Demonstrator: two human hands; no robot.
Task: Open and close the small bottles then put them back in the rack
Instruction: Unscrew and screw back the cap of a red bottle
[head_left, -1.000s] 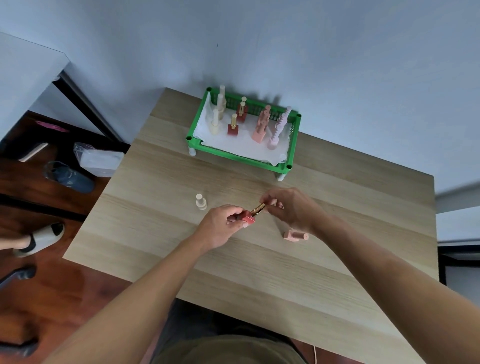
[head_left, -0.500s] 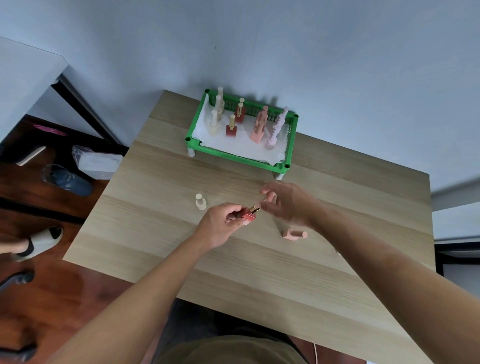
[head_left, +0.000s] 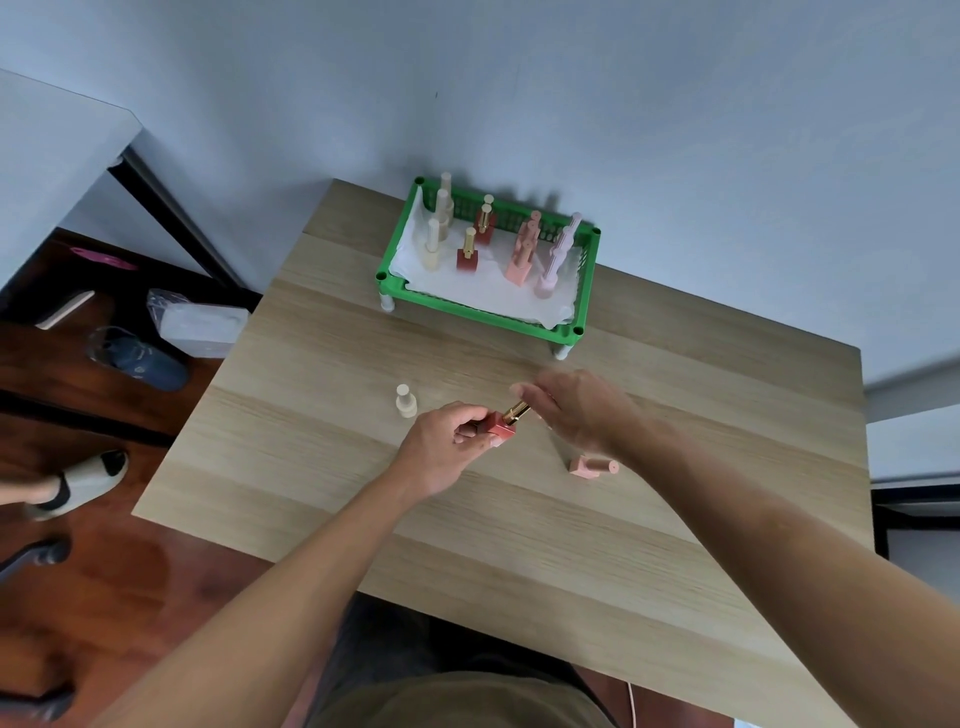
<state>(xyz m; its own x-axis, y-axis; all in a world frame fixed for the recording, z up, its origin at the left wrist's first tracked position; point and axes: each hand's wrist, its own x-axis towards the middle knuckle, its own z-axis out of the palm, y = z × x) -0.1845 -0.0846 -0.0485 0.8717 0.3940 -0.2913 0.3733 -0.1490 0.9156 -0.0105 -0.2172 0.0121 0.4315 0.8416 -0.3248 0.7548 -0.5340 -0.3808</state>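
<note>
Light wooden worktop (head_left: 519, 545) fills the centre of the frame, set against a pale wall. At its upper edge, above centre, stands a green rack (head_left: 467, 306) on short legs, lined with white paper (head_left: 483, 296); in it upright small bottles stand in rows: cream ones (head_left: 432, 249) at left, red ones with gold caps (head_left: 467, 257) next, peach ones (head_left: 521, 260), and pale pink ones (head_left: 550, 270) at right.

At frame centre, the left hand (head_left: 441, 452) has its grip closed around the square body of a red bottle (head_left: 501, 425), which is tilted so its gold cap (head_left: 517, 412) points up and right. The right hand (head_left: 576, 410) lies just right of that cap with fingers spread loose and empty; motion blur leaves it unclear whether a fingertip touches the cap. The right forearm partly overlies the worktop beyond it.

A peach bottle (head_left: 592, 466) lies on its side just beside the right wrist, lower right of centre. A cream bottle (head_left: 405, 401) stands upright, just left of the left hand.

At left of the frame, on the dark floor: a plastic-wrapped package (head_left: 202, 322), a dark shoe (head_left: 140, 358) and a pale slipper (head_left: 78, 483).
</note>
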